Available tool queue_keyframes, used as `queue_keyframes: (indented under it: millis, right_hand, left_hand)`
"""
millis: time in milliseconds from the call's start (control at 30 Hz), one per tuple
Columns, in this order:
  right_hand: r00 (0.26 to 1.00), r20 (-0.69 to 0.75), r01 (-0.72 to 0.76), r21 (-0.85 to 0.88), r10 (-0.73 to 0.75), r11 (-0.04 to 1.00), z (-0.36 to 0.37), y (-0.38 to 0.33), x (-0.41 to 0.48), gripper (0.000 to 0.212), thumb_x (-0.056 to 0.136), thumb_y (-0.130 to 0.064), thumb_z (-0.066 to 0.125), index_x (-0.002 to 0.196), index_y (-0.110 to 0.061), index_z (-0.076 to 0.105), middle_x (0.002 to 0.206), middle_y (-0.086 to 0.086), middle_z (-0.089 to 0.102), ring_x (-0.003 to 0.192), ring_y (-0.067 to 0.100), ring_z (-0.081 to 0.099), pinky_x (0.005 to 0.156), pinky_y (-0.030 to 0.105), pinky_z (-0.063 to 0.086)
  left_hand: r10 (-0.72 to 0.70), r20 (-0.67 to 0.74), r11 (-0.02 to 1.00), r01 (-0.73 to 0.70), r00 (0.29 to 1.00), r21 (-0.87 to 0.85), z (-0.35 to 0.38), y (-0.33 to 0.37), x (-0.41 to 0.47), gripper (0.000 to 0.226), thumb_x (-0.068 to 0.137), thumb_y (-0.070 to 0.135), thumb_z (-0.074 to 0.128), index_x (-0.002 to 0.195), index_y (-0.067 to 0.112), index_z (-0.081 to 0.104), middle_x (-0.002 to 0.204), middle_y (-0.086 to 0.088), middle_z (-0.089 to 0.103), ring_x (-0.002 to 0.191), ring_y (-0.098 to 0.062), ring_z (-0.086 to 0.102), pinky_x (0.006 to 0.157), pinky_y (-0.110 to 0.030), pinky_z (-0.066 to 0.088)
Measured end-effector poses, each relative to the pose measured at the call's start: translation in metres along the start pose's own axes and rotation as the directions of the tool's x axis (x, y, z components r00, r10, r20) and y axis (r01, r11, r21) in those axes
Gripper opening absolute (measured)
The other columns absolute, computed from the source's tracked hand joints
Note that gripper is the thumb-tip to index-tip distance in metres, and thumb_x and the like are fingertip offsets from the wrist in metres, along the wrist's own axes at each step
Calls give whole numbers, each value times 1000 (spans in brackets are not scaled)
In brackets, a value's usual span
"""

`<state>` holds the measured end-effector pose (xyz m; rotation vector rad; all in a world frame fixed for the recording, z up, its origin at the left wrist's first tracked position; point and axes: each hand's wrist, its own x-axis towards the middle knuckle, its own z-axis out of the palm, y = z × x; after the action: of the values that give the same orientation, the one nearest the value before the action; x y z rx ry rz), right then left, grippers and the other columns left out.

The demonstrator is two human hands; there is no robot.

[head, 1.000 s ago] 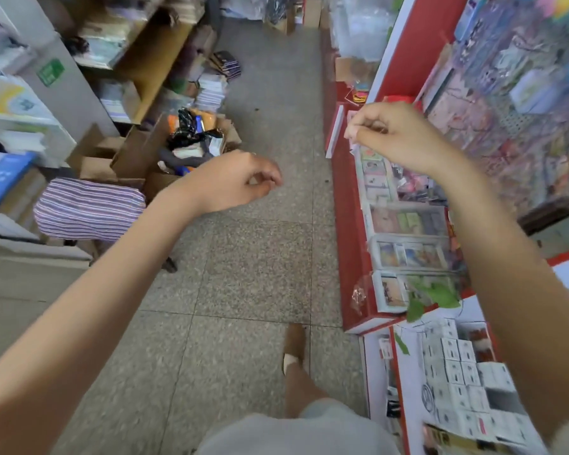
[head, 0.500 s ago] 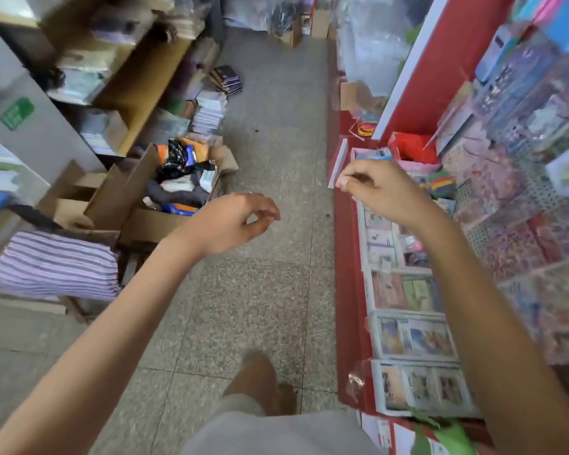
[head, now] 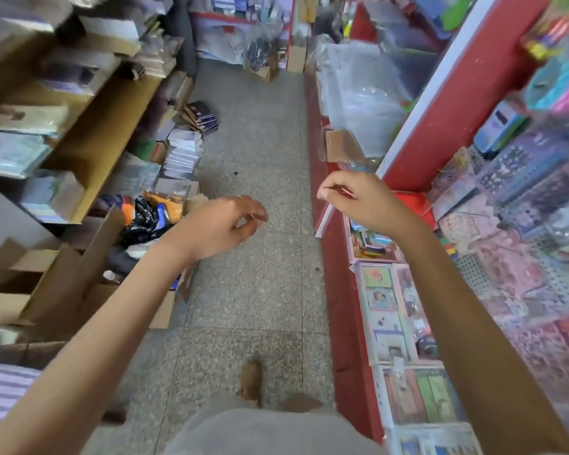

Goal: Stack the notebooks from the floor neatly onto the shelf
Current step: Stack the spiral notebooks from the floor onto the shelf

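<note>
Facing notebook stacks (head: 183, 156) upper left, our left hand (head: 220, 224) hangs loosely curled, empty; right hand (head: 362, 205) fingers bunched, pinch unclear. We could trip on the jutting cardboard box (head: 79, 274).

Floor (head: 253, 290): grey speckled stone tiles, forming a narrow aisle that runs between the left hand (head: 224, 221) and the right hand (head: 358, 201) and far beyond both. Left of the left hand: wooden shelving (head: 105, 126) with slanted brown boards, and open cardboard boxes (head: 63, 284) on the floor just beside and below that hand. Right of the right hand: a long red display counter (head: 339, 307) lining the aisle edge, a red upright panel (head: 467, 93) with a white edge beyond the hand, and a perforated white pegboard (head: 473, 274) further right; light soft and even.
</note>
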<state>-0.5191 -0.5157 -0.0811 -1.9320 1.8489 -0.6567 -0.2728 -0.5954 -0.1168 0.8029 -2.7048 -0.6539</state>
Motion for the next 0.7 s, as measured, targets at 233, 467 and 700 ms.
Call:
queue_keyframes:
  millis: [233,467,700]
  right_hand:
    - [999,-16,-45,8,45,999,-19,43,100,14,92,-16,56,95,-11,68,89,-2,66,79,6,56,70,7,38]
    - [998,40,-40,-2,40,999,-32,119,211,14,92,-22,56,94,-17,68,93,-2,68,87,12,61,80,29,46]
    - [990,135,21,46,-27,999,-64,180,343,14,91,-22,55,93,-18,68,88,-7,67,84,9,61,78,27,46]
  left_hand:
    - [28,30,997,-25,999,-71,-19,-58,100,19,92,16,53,107,18,65,107,3,66,94,-17,62,81,-33,49]
    - [26,28,994,-23,999,-107,-13,-112,216,20,91,13,55,107,15,65,106,3,67,96,-16,63,85,-41,51]
    - [-87,69,987,95,994,-128,-21,-150,332,27,91,13,53,116,18,59,103,6,67,96,-9,63,84,-37,51]
